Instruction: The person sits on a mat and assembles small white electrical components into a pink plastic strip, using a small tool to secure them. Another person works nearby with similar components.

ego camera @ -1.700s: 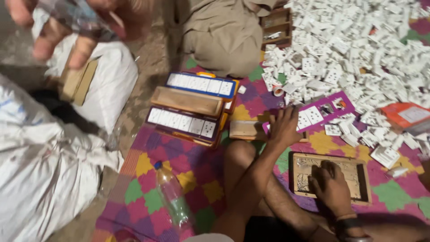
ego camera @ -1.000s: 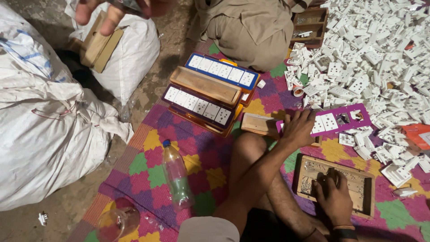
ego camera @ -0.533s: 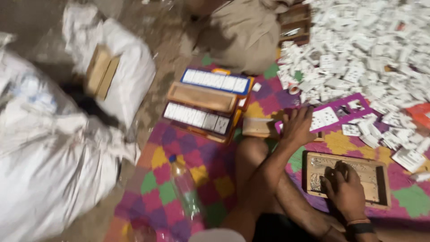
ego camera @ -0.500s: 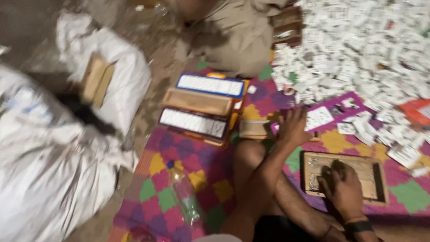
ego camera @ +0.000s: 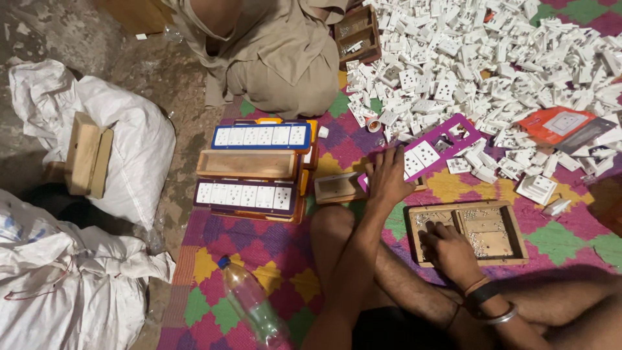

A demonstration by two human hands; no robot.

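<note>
Fingers of the right hand (ego camera: 447, 249) are pressed, half curled, into the screws in the left compartment of a shallow wooden tray (ego camera: 463, 233) near the mat's (ego camera: 272, 259) front edge. The left hand (ego camera: 387, 178) is laid open and flat on the end of a purple frame (ego camera: 431, 150) fitted with white sockets, beside a small wooden box (ego camera: 338, 188). Loose white sockets (ego camera: 479, 58) are heaped toward the far right corner.
</note>
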